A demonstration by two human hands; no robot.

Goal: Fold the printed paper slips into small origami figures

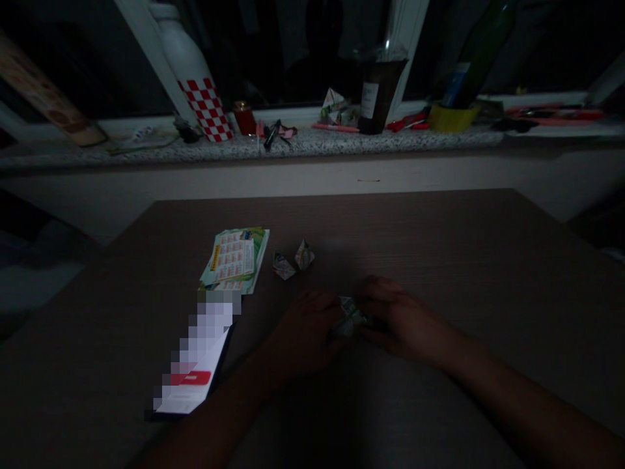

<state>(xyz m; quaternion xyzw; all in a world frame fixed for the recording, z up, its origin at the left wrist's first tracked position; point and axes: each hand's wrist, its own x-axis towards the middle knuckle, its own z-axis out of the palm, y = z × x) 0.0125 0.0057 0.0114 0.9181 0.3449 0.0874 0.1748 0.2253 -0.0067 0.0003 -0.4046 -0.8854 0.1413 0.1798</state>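
Between my two hands, low over the wooden table [439, 228], is a small piece of folded printed paper [350, 314]. My left hand [310, 332] grips its left side, fingers bent around the edge. From the other side my right hand [398, 319] pinches the right edge with fingers and thumb. Dim light hides the exact folds and fingertips. Two small folded paper pieces, a left one [283, 266] and a right one [305, 255], stand just beyond my left hand. To their left lies a stack of printed paper slips [235, 257].
A lit phone [188, 394], partly blurred out, lies left of my left forearm. Along the granite windowsill [312, 142] stand a red-and-white checkered bottle [208, 107], a small red jar [244, 118], a dark labelled pouch [378, 98], a green bottle [483, 52] and pens.
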